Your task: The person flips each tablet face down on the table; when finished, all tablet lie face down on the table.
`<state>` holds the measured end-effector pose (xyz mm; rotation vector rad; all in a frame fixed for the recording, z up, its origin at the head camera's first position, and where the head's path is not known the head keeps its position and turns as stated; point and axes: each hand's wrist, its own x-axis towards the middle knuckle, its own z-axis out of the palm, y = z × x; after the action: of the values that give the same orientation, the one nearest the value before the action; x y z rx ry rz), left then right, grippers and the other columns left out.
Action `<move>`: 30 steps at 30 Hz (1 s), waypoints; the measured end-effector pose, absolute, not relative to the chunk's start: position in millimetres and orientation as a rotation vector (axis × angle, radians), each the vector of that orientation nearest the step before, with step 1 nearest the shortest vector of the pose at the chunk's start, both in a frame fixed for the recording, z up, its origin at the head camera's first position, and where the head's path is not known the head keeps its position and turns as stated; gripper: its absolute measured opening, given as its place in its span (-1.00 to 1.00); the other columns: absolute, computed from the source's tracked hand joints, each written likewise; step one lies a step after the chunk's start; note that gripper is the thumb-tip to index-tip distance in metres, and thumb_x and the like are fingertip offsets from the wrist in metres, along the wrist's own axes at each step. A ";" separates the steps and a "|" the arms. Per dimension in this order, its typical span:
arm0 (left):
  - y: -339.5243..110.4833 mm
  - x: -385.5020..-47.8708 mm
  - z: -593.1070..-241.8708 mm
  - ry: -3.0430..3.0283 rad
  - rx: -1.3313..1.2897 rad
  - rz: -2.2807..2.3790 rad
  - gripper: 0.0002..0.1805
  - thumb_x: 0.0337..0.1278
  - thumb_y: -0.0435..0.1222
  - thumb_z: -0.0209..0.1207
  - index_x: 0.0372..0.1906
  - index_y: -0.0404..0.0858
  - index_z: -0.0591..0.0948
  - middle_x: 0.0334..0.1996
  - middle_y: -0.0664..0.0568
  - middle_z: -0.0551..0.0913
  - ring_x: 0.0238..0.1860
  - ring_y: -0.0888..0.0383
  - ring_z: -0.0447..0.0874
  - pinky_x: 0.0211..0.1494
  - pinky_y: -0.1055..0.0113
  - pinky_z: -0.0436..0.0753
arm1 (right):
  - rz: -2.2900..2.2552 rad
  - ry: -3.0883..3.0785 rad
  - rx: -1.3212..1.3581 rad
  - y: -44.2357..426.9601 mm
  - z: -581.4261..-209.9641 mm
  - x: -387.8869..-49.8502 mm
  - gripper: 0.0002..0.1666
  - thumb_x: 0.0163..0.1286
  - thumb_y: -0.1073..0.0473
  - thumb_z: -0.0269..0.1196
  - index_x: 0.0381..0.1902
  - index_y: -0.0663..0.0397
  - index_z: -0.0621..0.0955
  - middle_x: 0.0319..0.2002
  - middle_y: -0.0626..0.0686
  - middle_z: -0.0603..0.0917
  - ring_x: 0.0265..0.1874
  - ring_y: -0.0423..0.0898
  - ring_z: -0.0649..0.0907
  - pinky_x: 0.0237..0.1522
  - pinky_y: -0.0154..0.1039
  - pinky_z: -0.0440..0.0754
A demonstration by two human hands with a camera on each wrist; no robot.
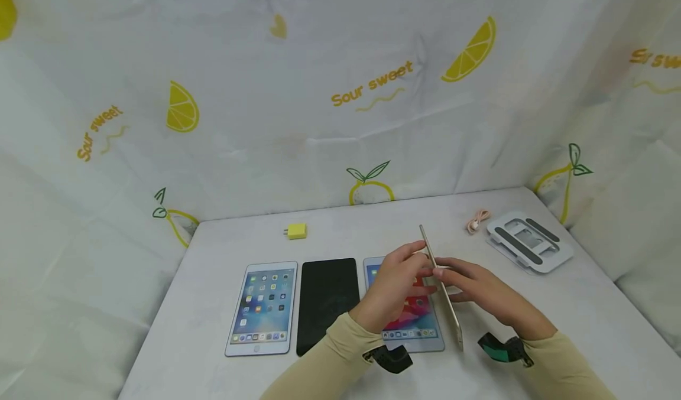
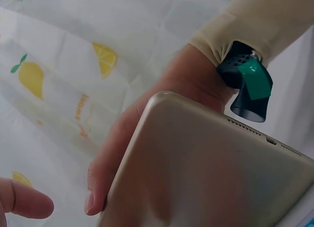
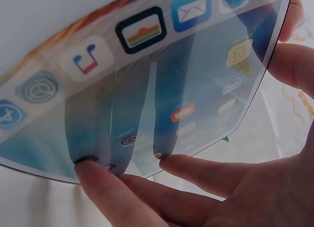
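Note:
A gold-backed tablet (image 1: 452, 314) stands on edge between the hands, its screen (image 3: 206, 84) towards the right hand. The left hand (image 1: 396, 288) reaches to its back with extended fingers, index at the upper end; a left finger (image 2: 27, 202) shows beside the gold back (image 2: 211, 163). The right hand (image 1: 484, 288) has its fingertips (image 3: 169, 163) against the screen, with a thumb or finger near one edge. Under the left hand lies a tablet with a red picture (image 1: 415, 332), partly covered. To its left are a black tablet (image 1: 327, 299) and a white-framed tablet (image 1: 263, 308), lying flat.
A yellow charger plug (image 1: 296, 231) sits at the back of the white table (image 1: 175, 329). A coiled pink cable (image 1: 477, 220) and a white-and-grey stand (image 1: 532, 243) lie at the back right. Lemon-printed cloth (image 1: 255, 169) hangs behind and at the sides.

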<state>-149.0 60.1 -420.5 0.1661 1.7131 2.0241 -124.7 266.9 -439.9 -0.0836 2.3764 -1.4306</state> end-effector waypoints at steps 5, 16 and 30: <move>61.2 -149.6 -423.6 1.706 0.154 2.005 -0.46 0.41 -0.21 0.18 0.45 -0.02 0.59 0.13 0.00 0.70 0.08 0.00 0.77 0.18 -0.08 0.82 | -1.455 2.384 -0.110 271.4 -438.0 -124.4 -0.09 0.68 -0.20 0.10 0.67 0.33 0.22 0.59 0.49 0.34 0.34 0.32 0.68 0.15 0.12 0.83; 69.4 -149.3 -435.7 1.770 0.151 1.923 -0.43 0.34 -0.23 0.20 0.45 -0.14 0.58 0.25 0.01 0.70 0.14 0.01 0.77 0.30 -0.08 0.77 | -1.476 2.431 -0.176 282.0 -428.2 -118.8 -0.16 0.72 -0.12 0.11 0.67 0.30 0.24 0.58 0.48 0.36 0.37 0.35 0.65 0.11 0.10 0.84; 81.6 -140.9 -451.5 1.766 0.155 1.784 -0.37 0.37 -0.25 0.19 0.51 -0.26 0.52 0.44 -0.10 0.61 0.39 -0.07 0.64 0.50 -0.20 0.60 | -1.435 2.536 -0.124 299.9 -423.0 -108.0 -0.18 0.71 -0.16 0.12 0.68 0.19 0.27 0.55 0.46 0.41 0.32 0.31 0.67 -0.01 -0.01 0.87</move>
<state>-140.9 81.6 -451.5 0.1545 1.7663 1.7841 -108.0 299.9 -423.0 -0.1245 2.5357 -1.4351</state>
